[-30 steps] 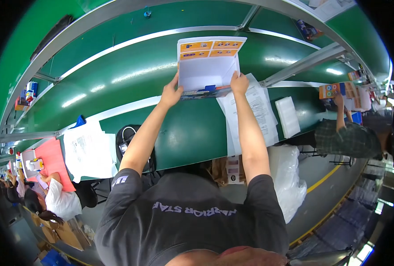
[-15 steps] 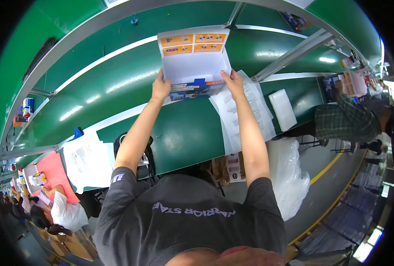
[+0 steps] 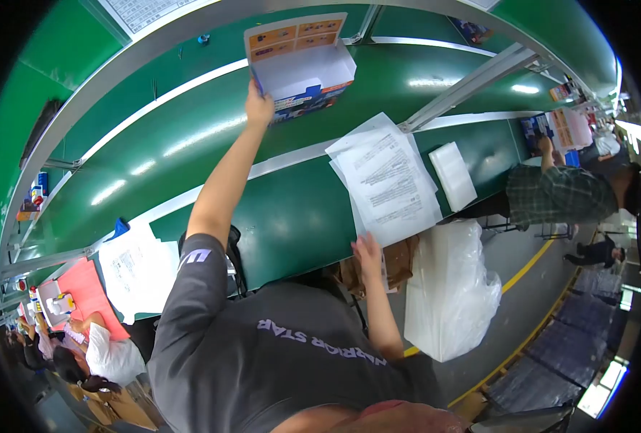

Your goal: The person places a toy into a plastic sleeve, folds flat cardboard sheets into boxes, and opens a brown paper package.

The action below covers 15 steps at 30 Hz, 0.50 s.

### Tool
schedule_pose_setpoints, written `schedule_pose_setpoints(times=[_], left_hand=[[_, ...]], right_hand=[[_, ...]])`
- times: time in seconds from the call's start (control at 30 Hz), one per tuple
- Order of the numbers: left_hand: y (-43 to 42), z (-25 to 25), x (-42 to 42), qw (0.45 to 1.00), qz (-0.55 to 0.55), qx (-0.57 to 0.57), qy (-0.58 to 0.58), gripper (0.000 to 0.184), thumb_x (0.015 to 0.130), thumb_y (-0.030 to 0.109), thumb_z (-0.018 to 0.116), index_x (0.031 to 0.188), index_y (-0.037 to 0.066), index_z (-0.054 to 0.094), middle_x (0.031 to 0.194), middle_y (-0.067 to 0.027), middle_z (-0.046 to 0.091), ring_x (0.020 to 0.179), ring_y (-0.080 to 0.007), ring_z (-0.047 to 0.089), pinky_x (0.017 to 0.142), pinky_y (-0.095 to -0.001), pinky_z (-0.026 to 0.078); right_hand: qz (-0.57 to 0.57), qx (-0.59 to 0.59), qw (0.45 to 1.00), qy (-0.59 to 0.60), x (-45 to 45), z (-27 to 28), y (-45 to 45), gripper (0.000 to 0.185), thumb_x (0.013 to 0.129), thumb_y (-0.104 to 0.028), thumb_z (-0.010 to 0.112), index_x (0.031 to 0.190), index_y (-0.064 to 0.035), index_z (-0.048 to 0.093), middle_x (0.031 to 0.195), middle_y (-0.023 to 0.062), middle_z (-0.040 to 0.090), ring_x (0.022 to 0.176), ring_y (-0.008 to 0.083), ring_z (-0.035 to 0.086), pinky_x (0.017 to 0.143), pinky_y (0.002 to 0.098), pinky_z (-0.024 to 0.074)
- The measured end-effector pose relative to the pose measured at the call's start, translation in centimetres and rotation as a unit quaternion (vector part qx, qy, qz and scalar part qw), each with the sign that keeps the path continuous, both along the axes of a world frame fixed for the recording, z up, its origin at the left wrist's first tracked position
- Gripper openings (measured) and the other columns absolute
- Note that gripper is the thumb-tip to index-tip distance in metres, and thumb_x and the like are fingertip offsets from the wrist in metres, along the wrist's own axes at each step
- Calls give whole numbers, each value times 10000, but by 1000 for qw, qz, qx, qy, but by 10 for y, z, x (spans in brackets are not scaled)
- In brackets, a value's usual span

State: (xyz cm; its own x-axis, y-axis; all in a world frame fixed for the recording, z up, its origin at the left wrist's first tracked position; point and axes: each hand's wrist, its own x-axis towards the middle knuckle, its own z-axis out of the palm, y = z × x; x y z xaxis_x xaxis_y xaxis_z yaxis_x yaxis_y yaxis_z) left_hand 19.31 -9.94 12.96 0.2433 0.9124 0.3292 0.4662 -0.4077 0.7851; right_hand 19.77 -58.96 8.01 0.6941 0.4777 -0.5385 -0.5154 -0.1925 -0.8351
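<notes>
An open white box (image 3: 306, 76) with an orange printed lid and a dark blue printed front is held up over the green bench. My left hand (image 3: 260, 103) grips its left side; the inside that shows is white and bare. My right hand (image 3: 367, 254) is off the box, fingers apart, at the bench's front edge by the lower corner of a stack of printed sheets (image 3: 389, 180). Nothing shows in that hand.
White foam sheets (image 3: 452, 177) lie right of the papers. More papers (image 3: 136, 270) and a red mat (image 3: 89, 292) are at left. Clear plastic wrap (image 3: 454, 289) hangs below the bench. Co-workers sit at both sides; metal struts cross the bench.
My right hand has let go of the box and come back to the bench's front edge. The box, now in my left hand alone, has moved up and slightly left.
</notes>
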Motion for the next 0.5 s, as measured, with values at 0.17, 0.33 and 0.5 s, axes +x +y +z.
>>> schedule_pose_setpoints(times=[0.17,0.33,0.5], left_hand=[[9,-10,25,998,13,-61,-6,593,791,135,550,1346,38,367,1170,-260,574,1056,-430,564,916,-460,450],[19,-10,31,993,-52,-92,-62,677,786,241,633,1362,17,357,1163,-245,591,1060,-381,592,919,-396,461],[-3,13,10,948,-147,-248,-137,825,765,324,704,1424,20,311,1369,-219,456,1214,-295,509,973,-348,421]], right_hand=[[-28,-95,995,12,-29,-25,-73,633,893,-268,643,1401,-20,360,1123,84,610,902,157,628,742,255,499],[-38,-123,991,26,-42,-38,-104,615,892,-258,639,1390,-10,376,1043,73,617,842,142,632,658,249,498],[-35,-133,990,31,-52,-39,-103,607,889,-250,637,1381,-2,382,1003,74,618,823,134,628,622,254,497]])
